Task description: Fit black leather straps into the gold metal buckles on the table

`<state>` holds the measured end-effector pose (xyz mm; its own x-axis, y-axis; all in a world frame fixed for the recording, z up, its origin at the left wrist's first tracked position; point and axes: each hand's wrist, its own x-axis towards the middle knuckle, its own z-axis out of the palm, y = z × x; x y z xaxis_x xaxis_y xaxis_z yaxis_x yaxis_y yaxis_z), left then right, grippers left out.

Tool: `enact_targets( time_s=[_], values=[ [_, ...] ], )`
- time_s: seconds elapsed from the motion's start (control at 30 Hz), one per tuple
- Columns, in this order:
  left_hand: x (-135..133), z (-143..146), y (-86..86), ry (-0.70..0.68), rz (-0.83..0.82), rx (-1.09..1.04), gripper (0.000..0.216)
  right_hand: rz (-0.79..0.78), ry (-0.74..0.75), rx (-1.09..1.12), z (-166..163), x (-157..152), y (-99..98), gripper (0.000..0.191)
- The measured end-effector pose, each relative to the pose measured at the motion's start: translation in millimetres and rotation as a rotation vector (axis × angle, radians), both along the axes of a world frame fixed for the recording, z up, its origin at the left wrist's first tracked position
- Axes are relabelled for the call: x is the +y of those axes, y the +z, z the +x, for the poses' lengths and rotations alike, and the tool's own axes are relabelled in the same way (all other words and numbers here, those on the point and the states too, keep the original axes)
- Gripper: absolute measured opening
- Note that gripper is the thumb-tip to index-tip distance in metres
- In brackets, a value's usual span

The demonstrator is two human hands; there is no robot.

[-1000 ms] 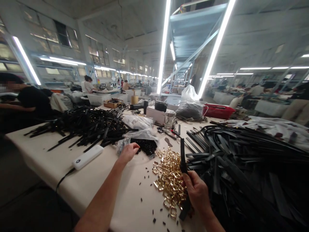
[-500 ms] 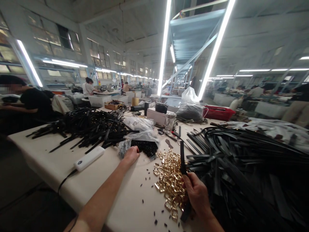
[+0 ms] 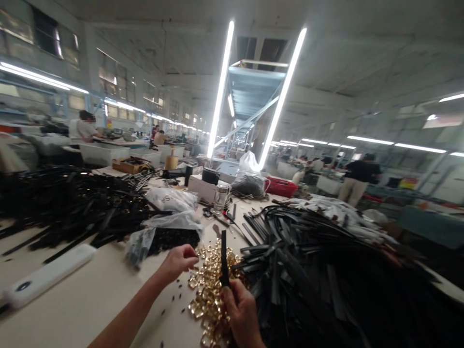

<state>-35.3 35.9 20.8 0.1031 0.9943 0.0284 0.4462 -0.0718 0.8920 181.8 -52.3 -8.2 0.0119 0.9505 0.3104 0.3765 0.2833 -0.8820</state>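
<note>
My right hand [image 3: 240, 311] is closed round a black strap [image 3: 224, 256] that stands upright out of the fist. It hovers over a heap of gold metal buckles [image 3: 208, 290] on the table [image 3: 90, 304]. My left hand [image 3: 178, 261] is pinched shut at the heap's left edge, just in front of a clear plastic bag of small black parts [image 3: 165, 237]. What the left fingers hold is too small to make out. Small black pieces lie scattered below the left hand.
A big pile of black straps [image 3: 311, 270] fills the right. Another dark pile [image 3: 68, 203] lies at the left. A white power bank [image 3: 47, 275] sits near the left. A glass jar [image 3: 220, 198], boxes and a red basket [image 3: 281, 186] stand behind. People work at tables farther off.
The view has swung right and dipped. My left hand drew back from the bag of black parts toward the gold buckles. My right hand still holds the strap upright.
</note>
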Motion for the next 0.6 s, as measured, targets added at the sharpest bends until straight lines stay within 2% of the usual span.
enact_targets(
  time_s=[0.1, 0.2, 0.4, 0.6],
  values=[
    [-20.0, 31.9, -8.3, -0.165, -0.194, -0.577, 0.025, -0.020, 0.003, 0.048, -0.1, 1.6, 0.0, 0.036],
    [-34.7, 47.9, -12.1, -0.236, -0.340, -0.854, 0.033, -0.017, -0.013, 0.059, 0.3, 0.5, 4.4, 0.035],
    [-33.8, 44.2, -9.3, -0.197, -0.462, -1.030, 0.033, -0.042, -0.007, 0.002, -1.1, 2.0, 4.0, 0.033],
    [-36.2, 48.3, -13.0, -0.201, -0.458, -0.975, 0.026, -0.032, -0.019, 0.013, -1.7, 3.5, -1.4, 0.028]
  ],
)
